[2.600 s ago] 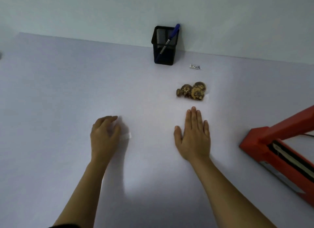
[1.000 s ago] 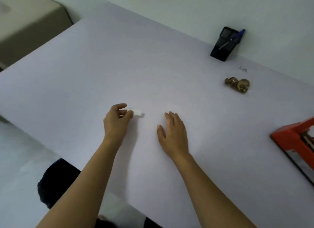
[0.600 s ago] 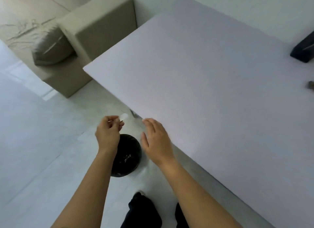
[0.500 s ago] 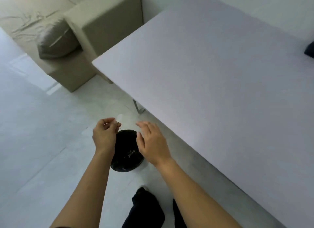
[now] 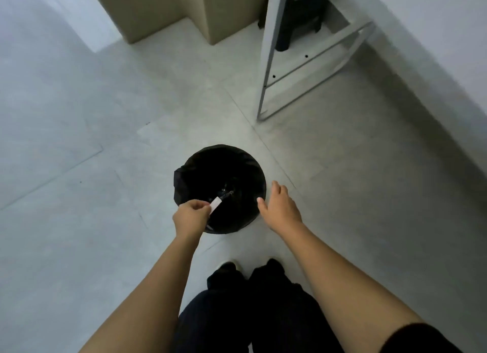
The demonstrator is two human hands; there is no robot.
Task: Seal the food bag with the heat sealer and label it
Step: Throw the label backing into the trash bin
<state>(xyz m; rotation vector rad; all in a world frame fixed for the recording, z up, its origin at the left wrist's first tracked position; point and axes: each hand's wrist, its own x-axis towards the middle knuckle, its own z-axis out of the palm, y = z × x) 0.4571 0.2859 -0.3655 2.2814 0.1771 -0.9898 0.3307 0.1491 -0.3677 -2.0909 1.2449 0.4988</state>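
My left hand [image 5: 190, 215] pinches a small white paper strip [image 5: 215, 203] over the mouth of a black-lined waste bin [image 5: 200, 165] on the floor. My right hand [image 5: 280, 208] hovers at the bin's right rim, fingers relaxed and holding nothing. The food bag, the heat sealer and the pen holder are out of view.
Grey tiled floor surrounds the bin. The white metal table leg frame [image 5: 268, 63] stands at upper right, with the table edge [image 5: 448, 63] along the right side. A beige sofa base [image 5: 163, 7] sits at the top. My dark-trousered legs [image 5: 253, 308] stand just behind the bin.
My view swung from the tabletop down to the floor. My left hand carried the white strip off the table to above the bin, and my right hand came along beside it.
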